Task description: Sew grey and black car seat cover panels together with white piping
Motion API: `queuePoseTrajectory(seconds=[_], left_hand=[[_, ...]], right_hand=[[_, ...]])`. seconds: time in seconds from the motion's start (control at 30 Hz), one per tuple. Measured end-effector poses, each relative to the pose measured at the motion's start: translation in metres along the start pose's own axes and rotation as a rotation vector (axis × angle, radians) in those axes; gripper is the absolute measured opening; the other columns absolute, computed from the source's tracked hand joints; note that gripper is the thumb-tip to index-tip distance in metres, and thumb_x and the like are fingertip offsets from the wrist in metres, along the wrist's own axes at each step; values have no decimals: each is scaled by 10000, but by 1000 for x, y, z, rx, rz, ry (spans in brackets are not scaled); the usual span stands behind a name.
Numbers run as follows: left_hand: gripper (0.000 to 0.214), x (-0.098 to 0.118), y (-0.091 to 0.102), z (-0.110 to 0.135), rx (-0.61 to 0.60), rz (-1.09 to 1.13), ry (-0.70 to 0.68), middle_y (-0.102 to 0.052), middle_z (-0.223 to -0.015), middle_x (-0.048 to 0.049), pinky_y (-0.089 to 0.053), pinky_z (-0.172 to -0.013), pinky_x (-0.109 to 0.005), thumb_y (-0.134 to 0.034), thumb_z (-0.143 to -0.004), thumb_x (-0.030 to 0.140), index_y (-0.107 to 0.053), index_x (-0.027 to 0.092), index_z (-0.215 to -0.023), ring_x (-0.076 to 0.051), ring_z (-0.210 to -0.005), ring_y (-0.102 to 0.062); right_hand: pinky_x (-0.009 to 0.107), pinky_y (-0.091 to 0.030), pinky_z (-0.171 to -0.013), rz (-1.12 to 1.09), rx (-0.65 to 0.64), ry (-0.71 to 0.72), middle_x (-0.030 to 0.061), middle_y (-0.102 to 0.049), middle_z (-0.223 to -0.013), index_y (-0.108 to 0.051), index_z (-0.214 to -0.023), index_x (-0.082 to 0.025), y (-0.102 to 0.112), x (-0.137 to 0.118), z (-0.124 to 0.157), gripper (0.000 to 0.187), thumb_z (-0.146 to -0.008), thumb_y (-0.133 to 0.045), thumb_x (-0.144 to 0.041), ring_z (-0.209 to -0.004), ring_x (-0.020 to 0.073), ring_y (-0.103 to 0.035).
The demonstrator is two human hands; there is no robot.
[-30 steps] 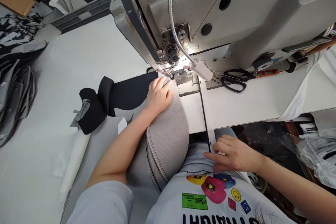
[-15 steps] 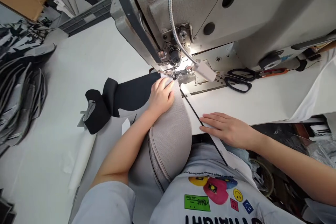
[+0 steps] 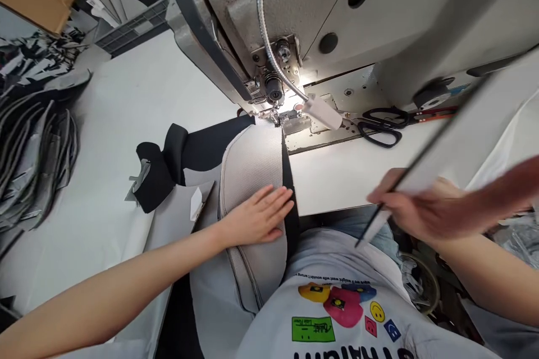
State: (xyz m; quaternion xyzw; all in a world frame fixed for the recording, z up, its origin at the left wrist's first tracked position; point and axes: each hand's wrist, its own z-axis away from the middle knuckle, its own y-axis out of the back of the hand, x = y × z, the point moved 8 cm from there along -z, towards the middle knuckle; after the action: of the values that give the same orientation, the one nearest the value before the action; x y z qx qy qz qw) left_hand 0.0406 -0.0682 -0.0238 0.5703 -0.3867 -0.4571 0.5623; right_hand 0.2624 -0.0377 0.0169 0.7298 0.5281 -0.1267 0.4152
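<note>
My left hand [image 3: 259, 216] lies flat, fingers stretched, on a grey mesh fabric panel [image 3: 255, 160] with curved stitched seams. A strip of black fabric [image 3: 289, 190] shows along the panel's right edge. The panel's far end sits at the needle area of a sewing machine [image 3: 275, 115], under its lit lamp. To the right, my right hand [image 3: 421, 213] is raised and closed around a long white strip with a black edge [image 3: 458, 129]. Motion blurs that strip and part of the right forearm.
Black-handled scissors [image 3: 381, 126] lie by the machine bed. A bent lamp [image 3: 322, 112] hangs close to the needle. Rolled black fabric [image 3: 155, 176] rests left of the panel. Stacked grey pieces [image 3: 37, 151] lie at far left, with a grey crate [image 3: 135, 25] behind.
My left hand has moved from beside the needle back toward me along the panel. My right hand has lifted off the table edge, raising the strip up and to the right.
</note>
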Motion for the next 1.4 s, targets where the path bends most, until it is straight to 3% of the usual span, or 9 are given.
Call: queuePoseTrajectory(seconds=[0.13, 0.27, 0.47, 0.57, 0.7, 0.8, 0.97, 1.2, 1.4], left_hand=[[185, 67, -16, -28, -39, 175, -422, -720, -979, -82, -472, -814, -330, -533, -921, 229, -686, 159, -996, -182, -915, -636], [102, 85, -37, -38, -248, 182, -362, -618, -556, -33, -391, -531, -322, -678, -810, 225, -654, 163, -732, -166, -529, -558], [367, 43, 80, -14, 166, 351, -225, -419, -440, 14, -254, -426, -311, -522, -882, 277, -509, 185, -527, -127, -408, -385], [361, 38, 102, -14, 221, 356, -240, -378, -441, 29, -264, -415, -300, -529, -875, 254, -510, 190, -520, -115, -411, -359], [164, 22, 79, -28, 77, 224, -188, -679, -793, -32, -503, -699, -268, -521, -903, 190, -677, 190, -852, -137, -759, -628], [345, -50, 45, -30, -194, 86, 199, -580, -1334, -128, -434, -1034, -417, -466, -936, 233, -595, 177, -1251, -259, -1276, -501], [492, -156, 12, -13, -272, 6, 701, -389, -1503, -159, -217, -1157, -566, -378, -966, 333, -460, 167, -1422, -340, -1430, -279], [502, -156, -14, -17, -2, 49, 934, -390, -1487, -138, -329, -1080, -505, -321, -974, 386, -471, 235, -1429, -340, -1327, -364], [448, -148, -10, -26, 11, -11, 1021, -467, -1392, -149, -384, -997, -537, -360, -968, 379, -563, 265, -1351, -360, -1198, -445]], right_hand=[[271, -514, -686, 236, -190, 249, 9, -641, -679, -621, -1206, -163, -59, -1, -20, 277, -951, -515, -190, -699, 151, -626], [476, -402, -1024, 450, -514, 247, 180, -604, -1266, -594, -1293, -165, -108, 26, -30, 356, -973, -489, -281, -1280, 302, -483], [585, -234, -1109, 429, -741, 225, 185, -409, -1489, -436, -1435, -164, -136, 33, -36, 728, -888, -507, -640, -1400, 351, -319], [591, -215, -1125, 454, -714, 91, 199, -435, -1469, -424, -1424, -81, -154, 36, -51, 793, -877, -499, -651, -1389, 346, -343], [640, -169, -1123, 441, -667, 56, 211, -442, -1462, -456, -1396, -55, -167, 32, -53, 760, -855, -548, -580, -1392, 385, -330], [646, -153, -1126, 421, -651, 71, 217, -427, -1472, -448, -1405, -48, -168, 29, -46, 773, -817, -600, -526, -1399, 397, -314], [642, -154, -1135, 428, -627, -9, 200, -410, -1490, -418, -1422, -55, -166, 32, -48, 774, -822, -600, -509, -1403, 369, -321], [654, -159, -1137, 413, -638, 1, 201, -446, -1463, -482, -1369, -58, -167, 30, -53, 724, -818, -616, -508, -1401, 380, -321], [670, -170, -1132, 422, -673, 27, 213, -436, -1466, -484, -1358, -25, -168, 30, -52, 740, -815, -616, -509, -1407, 386, -309]])
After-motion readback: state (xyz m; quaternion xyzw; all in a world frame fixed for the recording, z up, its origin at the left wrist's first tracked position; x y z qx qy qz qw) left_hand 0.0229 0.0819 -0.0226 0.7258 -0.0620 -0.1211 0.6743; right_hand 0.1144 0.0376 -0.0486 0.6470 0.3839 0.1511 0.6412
